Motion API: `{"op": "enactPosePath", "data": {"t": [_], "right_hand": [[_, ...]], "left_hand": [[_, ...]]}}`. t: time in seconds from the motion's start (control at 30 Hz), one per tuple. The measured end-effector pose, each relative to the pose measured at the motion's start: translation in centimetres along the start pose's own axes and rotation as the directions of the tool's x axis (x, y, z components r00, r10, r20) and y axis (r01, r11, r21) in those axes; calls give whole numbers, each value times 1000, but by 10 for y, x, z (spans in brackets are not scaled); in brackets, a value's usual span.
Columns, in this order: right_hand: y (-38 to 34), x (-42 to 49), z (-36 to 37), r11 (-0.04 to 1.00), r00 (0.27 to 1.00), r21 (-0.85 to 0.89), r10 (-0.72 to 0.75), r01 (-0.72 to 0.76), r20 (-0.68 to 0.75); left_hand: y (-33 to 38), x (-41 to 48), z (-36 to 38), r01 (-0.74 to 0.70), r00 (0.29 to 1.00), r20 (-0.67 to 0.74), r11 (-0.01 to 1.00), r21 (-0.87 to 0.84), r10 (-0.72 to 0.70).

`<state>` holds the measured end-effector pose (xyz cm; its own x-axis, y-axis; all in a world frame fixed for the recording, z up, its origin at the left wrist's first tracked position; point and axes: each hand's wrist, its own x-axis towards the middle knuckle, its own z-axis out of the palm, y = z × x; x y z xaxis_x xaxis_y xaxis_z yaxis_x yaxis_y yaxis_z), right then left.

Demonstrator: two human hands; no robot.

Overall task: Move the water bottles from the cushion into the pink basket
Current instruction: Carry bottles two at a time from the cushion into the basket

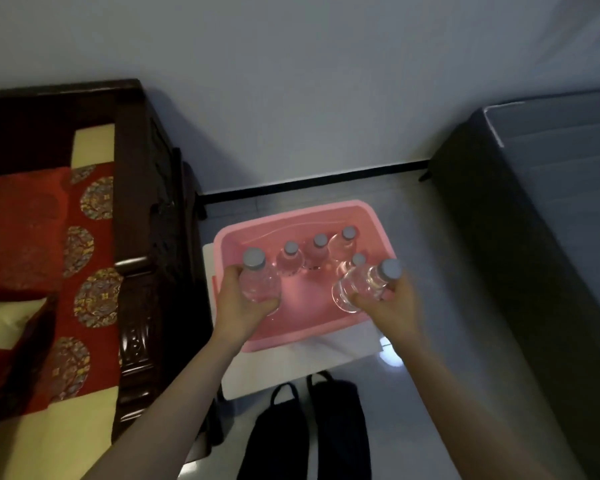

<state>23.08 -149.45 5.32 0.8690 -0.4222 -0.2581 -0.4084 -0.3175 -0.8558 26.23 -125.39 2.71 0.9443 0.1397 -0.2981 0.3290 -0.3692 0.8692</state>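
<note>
Grey floor tiles (430,271) are carrying a pink basket (291,336), which is sitting on a white sheet (309,362) near the black skirting (309,180) of a pale wall (291,98). Inside the basket a row of three bottles (320,254) is standing upright along the far side, each wearing a grey cap, and a fourth bottle (358,260) is standing nearer the right wall, partly hidden.

Both bare arms are reaching over the near rim. The left grip (243,306) is wrapping its fingers round the left bottle (258,285), keeping it upright with the cap pointing up, at the basket's left side, just beside the row. Whether its base is touching the basket floor cannot be told. The right grip (385,306) is clasping the right bottle (357,289) near its neck, and this bottle is tilting, its cap leaning to the right and its clear base turning toward the camera, above the basket's right half and in front of the fourth bottle.

At the left a dark wooden bench (146,202) is holding a red cushion (18,220) that is lying on a patterned red cover (90,237). Two dark bags (336,427) are lying on the floor in front of the sheet, between the arms. A dark bed (534,237) is filling the right side.
</note>
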Motion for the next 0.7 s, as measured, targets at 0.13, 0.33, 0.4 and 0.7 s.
{"op": "enactPosePath", "data": {"t": [0.13,0.33,0.4,0.7], "right_hand": [[19,36,32,998,997,-67,11,-6,72],[41,80,86,985,978,-173,17,19,207],[49,92,100,977,968,-208,11,42,250],[81,126,122,960,938,-275,43,57,343]], "left_hand": [[-21,16,23,46,993,-113,994,103,-34],[-41,51,56,189,967,-197,975,121,-163],[-49,67,67,220,958,-215,966,139,-187],[-84,119,97,242,942,-277,956,165,-190]]}}
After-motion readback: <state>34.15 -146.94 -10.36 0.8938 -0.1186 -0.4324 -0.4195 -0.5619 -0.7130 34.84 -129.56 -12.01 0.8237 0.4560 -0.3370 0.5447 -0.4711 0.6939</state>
